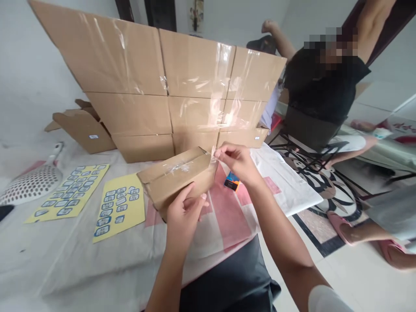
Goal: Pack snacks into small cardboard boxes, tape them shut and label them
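Between both hands, small box (177,175): left fingers (186,197) grip it; right fingers (221,152) apparently pinch tape (212,154).

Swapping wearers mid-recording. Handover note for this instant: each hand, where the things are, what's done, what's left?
Left hand: grips the near end of the small cardboard box, holding it above the cloth-covered surface.
Right hand: pinches the clear tape at the box's far top corner.
Nearby: orange-blue tape cutter under the right wrist; two yellow label sheets to the left; taped box stack behind.
Done: tape runs along the box's top seam.
Left: the tape end is not pressed down; no label visible on this box.
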{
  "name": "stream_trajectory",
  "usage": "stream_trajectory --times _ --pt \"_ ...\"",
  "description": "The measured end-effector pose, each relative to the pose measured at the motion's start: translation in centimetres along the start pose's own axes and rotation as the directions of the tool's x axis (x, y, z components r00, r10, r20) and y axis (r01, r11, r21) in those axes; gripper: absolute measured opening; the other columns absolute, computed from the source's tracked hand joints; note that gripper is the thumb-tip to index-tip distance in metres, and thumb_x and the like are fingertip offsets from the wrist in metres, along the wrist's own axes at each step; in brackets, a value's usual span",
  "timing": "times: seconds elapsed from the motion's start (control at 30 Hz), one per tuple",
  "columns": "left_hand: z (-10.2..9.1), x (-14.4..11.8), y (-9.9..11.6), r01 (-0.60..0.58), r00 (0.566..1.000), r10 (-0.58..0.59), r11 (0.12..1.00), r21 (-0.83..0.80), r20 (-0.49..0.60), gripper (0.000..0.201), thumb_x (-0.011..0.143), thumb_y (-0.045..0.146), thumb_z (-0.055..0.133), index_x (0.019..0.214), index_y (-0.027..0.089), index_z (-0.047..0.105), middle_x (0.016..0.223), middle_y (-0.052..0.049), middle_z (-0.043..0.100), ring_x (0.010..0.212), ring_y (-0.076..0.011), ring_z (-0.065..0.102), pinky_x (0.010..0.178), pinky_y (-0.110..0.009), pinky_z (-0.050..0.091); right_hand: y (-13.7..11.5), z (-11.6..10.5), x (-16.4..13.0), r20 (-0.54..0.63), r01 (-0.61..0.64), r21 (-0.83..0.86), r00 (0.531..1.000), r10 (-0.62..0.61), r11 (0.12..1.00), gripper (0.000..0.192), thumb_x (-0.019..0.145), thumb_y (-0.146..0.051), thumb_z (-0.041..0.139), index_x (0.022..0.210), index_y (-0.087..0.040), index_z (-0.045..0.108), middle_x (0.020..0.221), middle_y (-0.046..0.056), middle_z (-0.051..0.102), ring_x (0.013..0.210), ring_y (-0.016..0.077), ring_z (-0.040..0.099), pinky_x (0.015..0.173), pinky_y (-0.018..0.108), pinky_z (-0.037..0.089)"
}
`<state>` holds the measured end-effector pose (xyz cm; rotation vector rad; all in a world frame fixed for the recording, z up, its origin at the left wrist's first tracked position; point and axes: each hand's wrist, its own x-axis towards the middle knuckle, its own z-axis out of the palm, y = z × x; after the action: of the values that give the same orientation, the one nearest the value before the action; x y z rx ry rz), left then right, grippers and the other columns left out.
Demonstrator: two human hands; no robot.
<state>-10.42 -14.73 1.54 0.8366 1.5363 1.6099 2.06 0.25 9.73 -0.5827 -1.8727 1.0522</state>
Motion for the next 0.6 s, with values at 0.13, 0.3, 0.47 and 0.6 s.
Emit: stream_trajectory --times 0.13,0.3,0.47,0.6 --pt "-1.7 -0.5 0.1 -0.087 0.993 0.091 0.995 0.054 -0.071 0.050 0.083 0.048 0.075 0.122 0.017 0.071 0.061 0.000 0.068 0.058 -0.0159 0.065 0.050 -0.023 0.048 -1.3 0.3 4.7 0.205 -0.098 -0.105 0.972 0.118 0.990 0.028 0.078 -0.042 0.076 0.073 -0.016 0.069 0.064 -0.002 0.055 0.061 0.0107 0.045 0.061 0.027 0.038" --pt "-2.4 -0.7 0.4 -0.209 0.963 0.222 0.973 0.097 -0.155 0.028 0.086 0.041 0.071 0.103 0.019 0.075 0.055 0.003 0.061 0.055 -0.0134 0.061 0.057 -0.024 0.051 -2.3 -0.2 7.2 0.398 -0.382 -0.074 0.835 0.379 0.921 0.025 0.072 -0.038 0.080 0.069 -0.016 0.069 0.058 -0.003 0.046 0.052 0.0078 0.034 0.048 0.024 0.027" --pt "-2.6 -0.5 -0.1 -0.299 0.928 0.321 0.945 0.132 -0.191 0.021 0.090 0.038 0.068 0.096 0.020 0.076 0.052 0.005 0.054 0.051 -0.0102 0.049 0.054 -0.023 0.043 -1.8 0.4 8.3 0.472 -0.455 -0.293 0.696 0.541 0.841 0.029 0.064 -0.029 0.088 0.055 -0.018 0.063 0.052 -0.002 0.044 0.047 0.0075 0.034 0.042 0.023 0.020" --pt "-2.3 -0.4 0.1 -0.475 0.808 0.542 0.831 0.290 -0.229 0.012 0.091 0.029 0.066 0.088 0.020 0.074 0.061 0.002 0.061 0.055 -0.0101 0.050 0.056 -0.023 0.043 -3.5 0.4 7.8 0.542 -0.423 -0.280 0.671 0.506 0.862 0.035 0.071 -0.035 0.086 0.054 -0.019 0.060 0.050 -0.003 0.040 0.045 0.0065 0.028 0.042 0.024 0.016"
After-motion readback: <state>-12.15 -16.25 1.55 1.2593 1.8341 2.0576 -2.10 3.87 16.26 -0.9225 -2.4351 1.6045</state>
